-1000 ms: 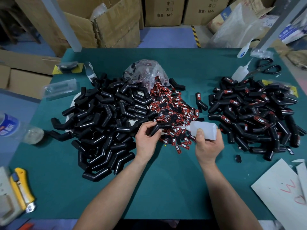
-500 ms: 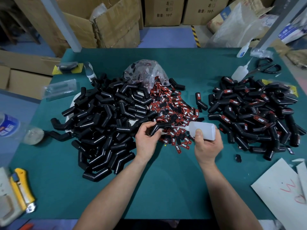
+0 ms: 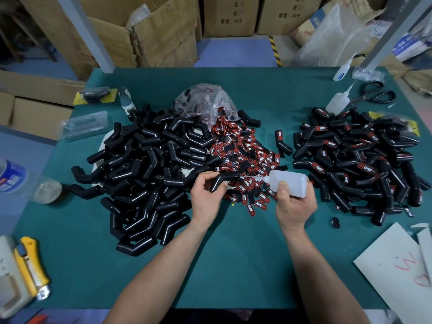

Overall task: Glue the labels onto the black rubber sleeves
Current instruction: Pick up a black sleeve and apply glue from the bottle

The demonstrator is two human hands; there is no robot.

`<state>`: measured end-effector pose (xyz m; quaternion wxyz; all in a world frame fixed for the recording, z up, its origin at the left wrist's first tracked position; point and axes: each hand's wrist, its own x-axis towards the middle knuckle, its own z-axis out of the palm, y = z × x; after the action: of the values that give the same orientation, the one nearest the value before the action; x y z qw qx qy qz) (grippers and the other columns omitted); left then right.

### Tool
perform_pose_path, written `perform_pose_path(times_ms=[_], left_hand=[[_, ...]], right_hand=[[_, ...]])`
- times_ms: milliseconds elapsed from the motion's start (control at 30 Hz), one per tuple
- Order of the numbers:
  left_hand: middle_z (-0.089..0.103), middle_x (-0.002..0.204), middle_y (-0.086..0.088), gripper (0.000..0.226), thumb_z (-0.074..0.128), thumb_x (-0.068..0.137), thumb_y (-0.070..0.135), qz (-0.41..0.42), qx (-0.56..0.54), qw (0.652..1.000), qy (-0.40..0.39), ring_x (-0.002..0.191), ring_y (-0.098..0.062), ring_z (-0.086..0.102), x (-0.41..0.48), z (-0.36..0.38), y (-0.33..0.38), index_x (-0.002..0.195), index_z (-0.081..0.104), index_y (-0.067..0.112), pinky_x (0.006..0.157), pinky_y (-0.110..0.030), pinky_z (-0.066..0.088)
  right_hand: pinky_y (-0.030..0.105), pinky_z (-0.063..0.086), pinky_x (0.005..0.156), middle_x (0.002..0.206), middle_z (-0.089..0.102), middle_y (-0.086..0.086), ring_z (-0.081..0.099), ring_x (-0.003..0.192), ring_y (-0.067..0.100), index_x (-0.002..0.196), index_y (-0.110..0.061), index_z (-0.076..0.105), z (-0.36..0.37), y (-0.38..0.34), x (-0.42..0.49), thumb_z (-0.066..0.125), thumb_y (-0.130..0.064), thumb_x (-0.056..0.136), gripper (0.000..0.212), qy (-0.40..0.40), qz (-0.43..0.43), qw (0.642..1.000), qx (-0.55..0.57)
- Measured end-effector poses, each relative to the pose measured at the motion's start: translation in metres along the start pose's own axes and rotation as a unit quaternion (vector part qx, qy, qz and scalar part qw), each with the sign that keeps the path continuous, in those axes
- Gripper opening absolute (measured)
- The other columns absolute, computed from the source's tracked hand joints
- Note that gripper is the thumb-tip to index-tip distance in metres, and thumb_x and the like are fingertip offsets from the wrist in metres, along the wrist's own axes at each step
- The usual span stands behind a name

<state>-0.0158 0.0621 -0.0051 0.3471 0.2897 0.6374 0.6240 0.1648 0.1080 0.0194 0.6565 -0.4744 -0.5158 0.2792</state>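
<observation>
above label pile: left hand grips bent sleeve; right hand grips glue bottle.

The plastic bottle at the left edge and the white sheet at the lower right are cut off by the frame, as are both forearms at the bottom. A white object lies mostly buried under the unlabelled sleeve pile. The nozzle tip of the glue bottle is too thin against the loose labels to tell whether it touches the held sleeve.
</observation>
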Motion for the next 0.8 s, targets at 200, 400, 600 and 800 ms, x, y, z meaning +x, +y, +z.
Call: perform_pose_path(times_ms=[200,400,600,800], left_hand=[[0.072,0.106,0.011,0.035,0.08,0.082,-0.002,0.008,0.001,1.0,-0.003,0.097,-0.004,0.069,0.0,0.0,0.0,0.101,0.069,0.025,0.086,-0.015,0.051],[0.07,0.111,0.007,0.037,0.079,0.083,-0.004,0.016,0.003,1.0,-0.009,0.102,-0.008,0.069,0.0,-0.001,-0.001,0.102,0.069,0.027,0.09,-0.018,0.052],[0.069,0.114,0.002,0.037,0.079,0.083,-0.007,0.014,0.001,1.0,-0.014,0.107,-0.015,0.069,0.001,0.0,-0.001,0.103,0.069,0.023,0.094,-0.022,0.053],[0.069,0.11,0.008,0.039,0.079,0.081,-0.005,0.023,0.002,1.0,-0.015,0.107,-0.015,0.068,0.001,0.001,-0.001,0.1,0.069,0.027,0.097,-0.028,0.052]], right_hand=[[0.006,0.044,0.066,0.084,0.064,-0.035,0.058,0.073,-0.013,0.095,-0.023,0.06,0.0,0.002,0.0,0.065,-0.027,0.083,0.014,-0.005,-0.004,1.0,0.005],[0.007,0.045,0.066,0.085,0.064,-0.034,0.059,0.073,-0.011,0.095,-0.027,0.06,-0.001,0.002,0.001,0.065,-0.026,0.084,0.012,-0.007,-0.01,1.0,0.001],[0.008,0.045,0.066,0.084,0.064,-0.033,0.059,0.073,-0.011,0.097,-0.038,0.057,0.001,-0.001,0.001,0.065,-0.027,0.083,0.02,0.0,-0.003,1.0,-0.005],[0.011,0.046,0.064,0.077,0.062,-0.025,0.056,0.069,-0.009,0.091,-0.011,0.059,0.0,0.008,-0.003,0.066,-0.029,0.082,0.021,-0.002,0.005,1.0,-0.005]])
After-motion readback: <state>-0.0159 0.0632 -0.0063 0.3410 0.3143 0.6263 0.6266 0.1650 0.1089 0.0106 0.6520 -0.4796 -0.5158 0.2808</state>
